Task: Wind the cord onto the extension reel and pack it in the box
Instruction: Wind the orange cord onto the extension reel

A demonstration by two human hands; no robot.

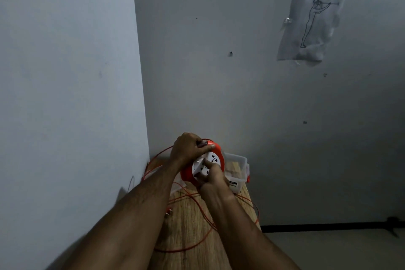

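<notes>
An orange extension reel (215, 149) with a white socket face (208, 161) is held up above the far end of a narrow wooden table (188, 221). My left hand (188, 147) grips the reel's top rim. My right hand (211, 176) presses its fingers on the white socket face from below. Thin orange cord (197, 204) trails from the reel in loose loops over the tabletop and off its left side. A clear plastic box (240, 163) stands behind the reel, partly hidden by it.
The table sits in a corner, with a wall close on the left and another behind. A paper with a line drawing (311, 19) hangs on the back wall. Floor and a dark skirting strip (328, 226) lie to the right.
</notes>
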